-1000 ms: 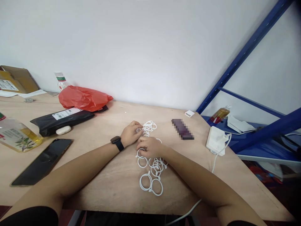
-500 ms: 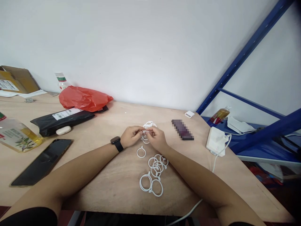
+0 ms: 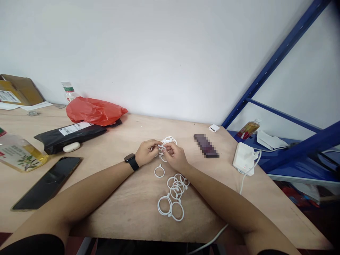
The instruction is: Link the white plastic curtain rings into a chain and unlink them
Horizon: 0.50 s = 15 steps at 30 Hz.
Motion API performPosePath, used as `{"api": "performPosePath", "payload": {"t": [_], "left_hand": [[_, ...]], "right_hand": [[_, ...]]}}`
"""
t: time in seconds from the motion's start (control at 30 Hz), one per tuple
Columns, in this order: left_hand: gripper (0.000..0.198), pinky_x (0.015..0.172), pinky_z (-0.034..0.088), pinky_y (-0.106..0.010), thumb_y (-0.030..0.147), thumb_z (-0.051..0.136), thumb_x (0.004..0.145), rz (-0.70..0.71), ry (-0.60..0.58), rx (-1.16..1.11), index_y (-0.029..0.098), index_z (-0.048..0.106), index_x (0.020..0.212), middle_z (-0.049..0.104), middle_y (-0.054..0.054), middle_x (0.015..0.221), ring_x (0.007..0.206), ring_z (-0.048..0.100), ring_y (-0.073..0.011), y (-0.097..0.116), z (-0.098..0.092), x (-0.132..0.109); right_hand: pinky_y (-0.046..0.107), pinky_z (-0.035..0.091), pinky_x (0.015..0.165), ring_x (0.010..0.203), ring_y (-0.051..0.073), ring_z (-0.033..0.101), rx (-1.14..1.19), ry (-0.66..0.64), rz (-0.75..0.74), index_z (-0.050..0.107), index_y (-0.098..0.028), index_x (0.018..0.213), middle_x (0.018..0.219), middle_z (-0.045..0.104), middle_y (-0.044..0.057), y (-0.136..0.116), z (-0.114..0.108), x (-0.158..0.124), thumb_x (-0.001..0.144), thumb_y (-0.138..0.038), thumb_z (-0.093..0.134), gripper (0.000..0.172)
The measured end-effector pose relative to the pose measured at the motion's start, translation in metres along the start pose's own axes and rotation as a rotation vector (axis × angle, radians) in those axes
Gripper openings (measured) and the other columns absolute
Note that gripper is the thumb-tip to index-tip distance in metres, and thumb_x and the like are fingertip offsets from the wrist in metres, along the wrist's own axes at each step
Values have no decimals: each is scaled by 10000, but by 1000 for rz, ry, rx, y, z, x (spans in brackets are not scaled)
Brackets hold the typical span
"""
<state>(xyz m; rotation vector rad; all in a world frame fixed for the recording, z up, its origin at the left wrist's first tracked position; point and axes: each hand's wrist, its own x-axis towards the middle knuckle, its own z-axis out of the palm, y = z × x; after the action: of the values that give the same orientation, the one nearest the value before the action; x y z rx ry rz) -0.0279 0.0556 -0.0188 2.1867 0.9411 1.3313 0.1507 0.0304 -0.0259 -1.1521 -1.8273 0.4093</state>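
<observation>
Over the middle of the table, my left hand [image 3: 148, 153] and my right hand [image 3: 175, 156] are close together, fingertips pinched on a small white curtain ring [image 3: 161, 146]. Fingers cover much of it. Just behind them lies a pile of white curtain rings [image 3: 169, 139], partly hidden by the hands. Nearer to me, a single curtain ring [image 3: 159, 176] with a small eyelet lies flat. Several overlapping curtain rings [image 3: 176, 193] spread toward the front edge, beside my right forearm.
On the left are a phone [image 3: 47, 182], an oil bottle [image 3: 21, 152], a black parcel [image 3: 71, 136] and a red plastic bag [image 3: 95, 110]. A dark pixelated object [image 3: 206, 146], a white charger [image 3: 243, 158] with its cable and a blue rack [image 3: 276, 109] are on the right.
Both hands stay together at nearly the same spot. The fingertips have shifted slightly on the curtain ring, and the right fingers have turned a little. The rings on the table lie as before.
</observation>
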Motion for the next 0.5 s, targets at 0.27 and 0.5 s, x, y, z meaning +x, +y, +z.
{"api": "performPosePath", "payload": {"t": [0.27,0.5], "left_hand": [[285,656,489,-252,65,458,738,49,-21,-19,154,701,857,706,-49,809,689,620,-133,0,-1,0],[299,725,498,-273,59,420,754,113,-56,-8,164,687,835,679,-44,805,752,630,-143,-1,-2,0]], "right_hand": [[235,437,563,613,134,584,-58,-23,-45,632,-213,834,727,661,3,1,2,1,811,-265,619,58],[228,400,540,603,129,557,-22,-90,-63,621,-210,770,652,618,-19,-4,3,0,800,-268,625,65]]}}
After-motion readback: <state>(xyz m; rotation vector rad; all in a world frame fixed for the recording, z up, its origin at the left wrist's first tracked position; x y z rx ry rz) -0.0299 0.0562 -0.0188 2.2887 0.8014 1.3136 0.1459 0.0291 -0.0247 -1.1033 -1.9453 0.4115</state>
